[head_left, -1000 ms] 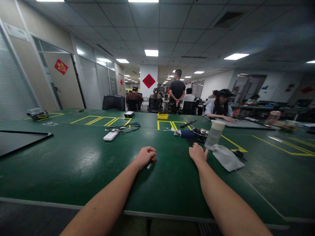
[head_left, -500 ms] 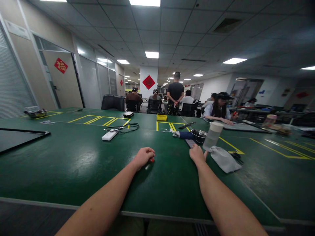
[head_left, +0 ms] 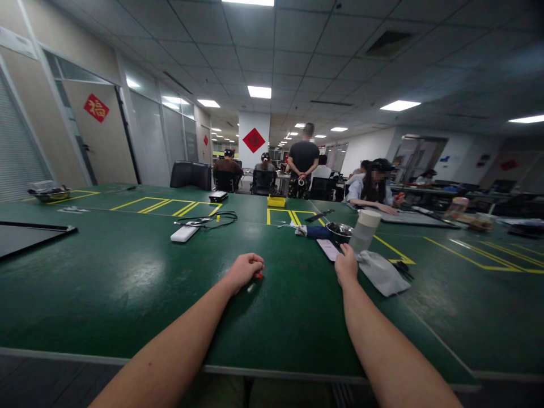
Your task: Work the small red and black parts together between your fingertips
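Note:
My left hand point(head_left: 246, 271) rests on the green table point(head_left: 293, 306), its fingers closed on a small red thing point(head_left: 259, 276) that is mostly covered. What kind of thing it is does not show. My right hand point(head_left: 346, 264) is on the table beside a phone point(head_left: 328, 250) with a lit screen. Its fingers reach forward, loosely apart, near the base of a translucent bottle point(head_left: 364, 232) with a cream lid; whether they touch it I cannot tell. Just right of this hand lies a grey cloth pouch point(head_left: 382, 273).
Behind the phone are a metal bowl point(head_left: 340, 229) and a dark blue rolled item point(head_left: 318, 233). A white power bank-like block point(head_left: 185, 232) with black cable point(head_left: 219, 218) lies left. A yellow tray point(head_left: 276, 202) stands farther back. A co-worker point(head_left: 376, 187) sits at the right.
My right hand has moved off the phone to its right side, and the phone's bright screen now shows. My left hand stays in place. The view has shifted slightly.

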A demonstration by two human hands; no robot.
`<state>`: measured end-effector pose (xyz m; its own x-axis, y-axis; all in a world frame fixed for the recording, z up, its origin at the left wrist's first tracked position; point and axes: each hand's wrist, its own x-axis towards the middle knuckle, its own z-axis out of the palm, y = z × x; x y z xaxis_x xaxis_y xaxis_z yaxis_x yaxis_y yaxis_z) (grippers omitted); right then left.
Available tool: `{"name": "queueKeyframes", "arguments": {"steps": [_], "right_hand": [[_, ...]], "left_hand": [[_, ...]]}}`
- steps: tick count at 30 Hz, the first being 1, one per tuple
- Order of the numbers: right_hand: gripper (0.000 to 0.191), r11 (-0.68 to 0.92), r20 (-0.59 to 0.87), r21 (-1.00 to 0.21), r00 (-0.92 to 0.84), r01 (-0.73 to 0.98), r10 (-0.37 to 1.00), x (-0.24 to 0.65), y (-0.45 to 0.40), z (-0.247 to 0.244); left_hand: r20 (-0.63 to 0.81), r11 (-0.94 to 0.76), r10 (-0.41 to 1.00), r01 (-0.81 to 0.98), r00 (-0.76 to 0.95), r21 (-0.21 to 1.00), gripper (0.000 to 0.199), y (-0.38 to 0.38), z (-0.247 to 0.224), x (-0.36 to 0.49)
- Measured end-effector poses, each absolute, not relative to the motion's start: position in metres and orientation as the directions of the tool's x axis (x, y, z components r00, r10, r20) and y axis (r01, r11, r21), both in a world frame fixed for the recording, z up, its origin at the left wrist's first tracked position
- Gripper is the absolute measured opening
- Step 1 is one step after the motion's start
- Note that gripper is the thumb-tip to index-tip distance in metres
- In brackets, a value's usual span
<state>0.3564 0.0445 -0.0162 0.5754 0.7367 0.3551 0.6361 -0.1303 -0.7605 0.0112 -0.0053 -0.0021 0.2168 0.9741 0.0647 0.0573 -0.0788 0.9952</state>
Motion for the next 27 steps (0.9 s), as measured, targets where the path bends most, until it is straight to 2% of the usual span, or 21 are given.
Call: {"name": "queueKeyframes", "arguments": {"steps": [3,12,15,20,27], "right_hand": [[0.059,-0.053,0.385,-0.825,0.627,0.563,0.677,0.373,0.045,-0.018],[0.045,0.055,0.376,-0.807,0.441,0.588,0.815,0.398,0.064,-0.008],[0.042,0.045,0.330,-0.794,0.368,0.606,0.870,0.404,0.079,-0.006],[0.047,0.059,0.235,-0.795,0.218,0.604,0.947,0.412,0.101,-0.013],[0.059,-0.045,0.150,-0.795,0.267,0.605,0.952,0.414,0.106,-0.017]], "left_hand": [[0.067,-0.078,0.975,0.040,0.214,0.996,0.010,-0.007,0.000,0.012],[0.013,-0.018,0.959,0.016,0.284,1.000,0.014,0.007,0.004,0.017],[0.025,-0.024,0.957,-0.008,0.288,1.000,0.014,0.020,0.004,0.016],[-0.002,0.058,0.959,-0.189,0.284,0.980,0.017,0.033,0.003,0.013],[-0.090,0.165,0.949,-0.231,0.301,0.959,0.017,0.029,0.009,0.011]]}}
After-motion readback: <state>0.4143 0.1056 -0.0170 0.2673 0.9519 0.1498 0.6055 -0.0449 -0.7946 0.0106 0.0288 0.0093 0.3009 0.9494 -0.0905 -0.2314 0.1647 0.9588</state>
